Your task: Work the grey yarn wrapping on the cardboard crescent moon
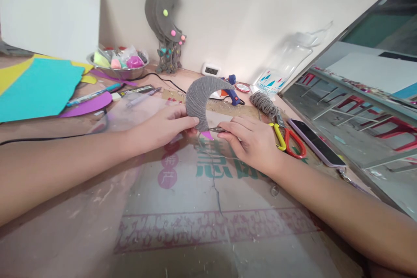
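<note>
A crescent moon shape (197, 97) wrapped in grey yarn stands upright above the mat, its lower end bare and purple. My left hand (179, 124) pinches the crescent near the bottom, with the thumb on the front of the wrapping. Close beside that lower end, my right hand (249, 139) is closed on a thin grey bundle (216, 130) that looks like yarn; most of it is hidden by the fingers. Behind my right hand lies a loose skein of grey yarn (263, 103).
Scissors (296, 143) with red and yellow handles and a phone (316, 141) lie at right. A blue glue gun (233, 93) sits behind the crescent. Coloured sheets (42, 89), pens and a metal bowl (125, 71) are at left. A finished moon decoration (163, 13) hangs against the wall.
</note>
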{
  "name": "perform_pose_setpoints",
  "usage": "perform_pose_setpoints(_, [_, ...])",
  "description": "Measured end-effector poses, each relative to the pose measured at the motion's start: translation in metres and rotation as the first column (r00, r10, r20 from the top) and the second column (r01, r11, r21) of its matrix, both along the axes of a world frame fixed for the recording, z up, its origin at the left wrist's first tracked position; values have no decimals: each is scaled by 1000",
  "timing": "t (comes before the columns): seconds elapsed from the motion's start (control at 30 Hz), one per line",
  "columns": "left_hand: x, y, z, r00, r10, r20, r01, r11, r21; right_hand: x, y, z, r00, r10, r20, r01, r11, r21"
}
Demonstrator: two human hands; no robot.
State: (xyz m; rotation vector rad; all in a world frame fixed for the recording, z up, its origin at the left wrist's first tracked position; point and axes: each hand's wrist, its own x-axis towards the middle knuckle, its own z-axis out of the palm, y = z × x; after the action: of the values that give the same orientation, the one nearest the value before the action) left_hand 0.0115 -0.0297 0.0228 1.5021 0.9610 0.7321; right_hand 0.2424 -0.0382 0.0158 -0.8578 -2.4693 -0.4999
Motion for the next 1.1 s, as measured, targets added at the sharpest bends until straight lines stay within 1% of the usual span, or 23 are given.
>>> perform_pose_setpoints(0.13, [0,-1,1,1000,-6,-12,6,1000,12,0,0,-1,996,7,-84,-11,999,-48])
perform_pose_setpoints(0.2, [0,-1,0,1000,-4,-2,4,1000,10,0,0,-1,995,6,-99,-11,999,-51])
perform_pose_setpoints(0.53, [0,0,1,1000,2,-3,-2,1000,-6,-1,-1,0,1000,-7,-27,6,1000,-30])
perform_pose_setpoints(0.67, [0,1,-1,1000,3,17,-3,1000,5,0,1,-1,1000,-10,17,10,1000,-21])
perform_pose_setpoints(0.8, [-1,4,-4,999,-15,33,15,1000,-13,1,2,-1,999,-6,54,6,1000,-3])
perform_pose_setpoints(0.9, [-1,5,-5,999,-20,38,21,999,-25,1,2,0,999,9,54,-9,1000,0])
perform_pose_setpoints(1.1, [-1,5,-4,999,-29,20,29,1000,-7,1,2,0,999,30,29,-29,999,-29])
